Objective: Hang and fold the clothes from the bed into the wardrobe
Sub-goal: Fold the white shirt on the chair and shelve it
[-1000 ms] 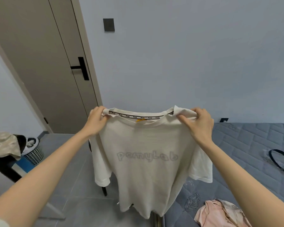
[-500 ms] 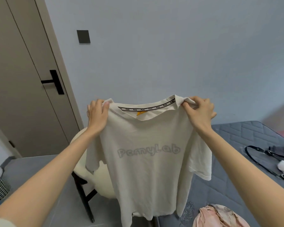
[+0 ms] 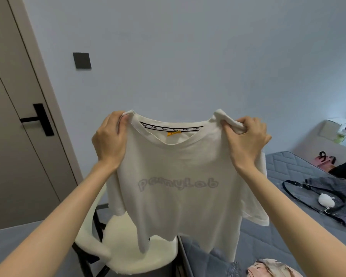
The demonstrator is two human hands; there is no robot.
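A cream T-shirt [image 3: 180, 188] with grey lettering on the chest hangs spread out in front of me. My left hand [image 3: 110, 140] grips its left shoulder by the collar. My right hand [image 3: 246, 138] grips the bunched right shoulder. The hem hangs free above the blue quilted bed [image 3: 284, 172] and a chair. A pink garment [image 3: 272, 268] lies on the bed at the bottom edge. No wardrobe is in view.
A white padded chair [image 3: 140, 254] with dark legs stands below the shirt, left of the bed. A grey bag [image 3: 328, 194] with black strap and white pom-pom lies on the bed at right. A closed door [image 3: 18, 136] with black handle fills the left.
The view has swung to the right and the shirt has risen. The chair now shows below it, and more of the bed and bag appear at right. Both hands keep their hold.
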